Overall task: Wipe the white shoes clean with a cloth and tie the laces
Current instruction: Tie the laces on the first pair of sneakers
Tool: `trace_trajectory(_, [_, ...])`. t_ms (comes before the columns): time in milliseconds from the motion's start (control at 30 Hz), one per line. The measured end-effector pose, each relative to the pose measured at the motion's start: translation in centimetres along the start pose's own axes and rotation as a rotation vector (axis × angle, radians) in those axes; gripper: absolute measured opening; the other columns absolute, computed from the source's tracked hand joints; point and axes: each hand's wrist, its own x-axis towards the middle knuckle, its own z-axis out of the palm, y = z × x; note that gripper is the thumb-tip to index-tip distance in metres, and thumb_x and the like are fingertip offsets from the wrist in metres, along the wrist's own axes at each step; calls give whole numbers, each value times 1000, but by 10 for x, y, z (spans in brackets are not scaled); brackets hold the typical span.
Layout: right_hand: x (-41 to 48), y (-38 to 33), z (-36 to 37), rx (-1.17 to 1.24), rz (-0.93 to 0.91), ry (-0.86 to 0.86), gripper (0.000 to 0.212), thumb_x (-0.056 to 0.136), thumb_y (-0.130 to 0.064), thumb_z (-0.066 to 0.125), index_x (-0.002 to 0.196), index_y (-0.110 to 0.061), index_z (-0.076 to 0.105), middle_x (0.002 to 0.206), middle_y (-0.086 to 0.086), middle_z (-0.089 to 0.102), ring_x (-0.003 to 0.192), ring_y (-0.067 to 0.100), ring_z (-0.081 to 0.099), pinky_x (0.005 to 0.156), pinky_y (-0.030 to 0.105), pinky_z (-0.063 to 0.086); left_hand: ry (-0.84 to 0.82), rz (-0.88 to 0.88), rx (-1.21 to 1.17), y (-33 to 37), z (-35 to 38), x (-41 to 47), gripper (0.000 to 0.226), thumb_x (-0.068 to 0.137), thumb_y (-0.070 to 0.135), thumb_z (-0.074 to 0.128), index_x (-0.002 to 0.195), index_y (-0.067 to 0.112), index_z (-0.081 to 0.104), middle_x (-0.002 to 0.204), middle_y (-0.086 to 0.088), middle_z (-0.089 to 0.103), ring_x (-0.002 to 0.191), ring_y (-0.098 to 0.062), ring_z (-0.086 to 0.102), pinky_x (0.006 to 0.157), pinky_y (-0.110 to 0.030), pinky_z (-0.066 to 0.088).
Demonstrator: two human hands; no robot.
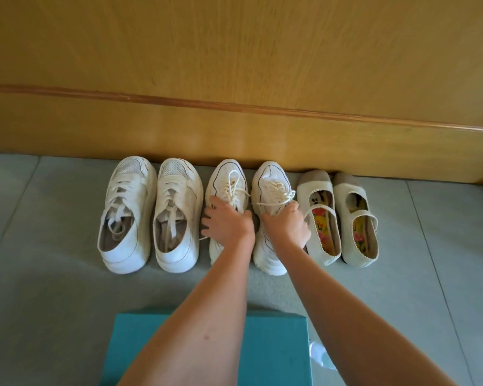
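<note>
Six shoes stand in a row on the floor (53,274), toes to a wooden panel (234,51): two white trainers (126,210) on the left, two cream laced sneakers in the middle, and two strap flats (314,181) on the right. The left hand (226,221) grips the left sneaker (226,179) at its opening, fingers spread down its outer side. The right hand (286,224) is curled over the collar of the right sneaker (273,182). One teal box (276,344) lies nearer, under both forearms.
</note>
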Motion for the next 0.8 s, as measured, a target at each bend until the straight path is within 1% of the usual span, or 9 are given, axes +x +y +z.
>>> trace_trajectory(133, [1,2,3,-17,-9,26,55,80,-46,63,115,-9,43,118,9,57,107,31,57,81,35,43,-4,5,21,-1,0,1,80,76,43,71,136,9,30,133,-17,44,122,-37,42,98,-51,35])
trace_trajectory(300, [3,5,3,-5,3,51,58,78,-50,65,114,-9,44,117,8,58,108,28,56,82,34,43,-46,74,34,-1,-1,-1,85,77,44,70,141,10,24,134,-16,44,121,-36,43,97,-48,36])
trace_trajectory(433, [6,6,2,0,15,27,69,76,-57,65,119,-9,41,122,8,55,112,29,55,86,36,44,-78,35,26,4,0,0,90,77,46,70,143,9,21,138,-15,40,124,-35,40,99,-49,34])
trace_trajectory(500, [5,5,1,17,25,-4,75,75,-57,65,124,-8,38,126,10,52,116,30,52,89,38,43,-95,28,31,4,-2,-1,91,75,49,71,142,9,23,138,-16,40,125,-35,40,100,-47,34])
trace_trajectory(567, [2,2,0,33,-8,23,84,75,-54,65,134,-6,30,135,12,44,125,30,43,101,39,37,-117,26,21,4,-7,0,94,72,53,70,141,9,25,137,-16,41,125,-35,41,102,-45,33])
trace_trajectory(600, [1,-2,-3,39,-47,63,86,76,-50,64,140,-5,25,141,13,38,131,30,37,107,39,32,-119,39,-8,5,-13,1,91,72,55,68,140,9,28,136,-15,43,123,-35,43,102,-44,34])
trace_trajectory(667, [-4,-15,-11,60,-157,146,78,83,-37,58,144,-5,21,149,12,28,137,28,25,113,39,24,-92,112,-104,9,-31,7,74,77,54,60,133,9,40,130,-13,50,117,-33,49,97,-41,40])
trace_trajectory(733, [-11,-36,-19,131,-269,207,63,86,-24,53,141,-5,28,148,12,29,136,27,24,112,37,23,-18,202,-156,11,-58,19,57,84,46,54,128,10,48,126,-11,54,114,-31,52,92,-39,42])
trace_trajectory(800, [-21,-60,-21,182,-382,250,54,86,-20,52,136,-4,36,144,11,34,132,27,28,110,35,26,104,266,-121,8,-90,38,47,86,36,55,126,13,51,126,-11,54,117,-31,49,94,-39,39])
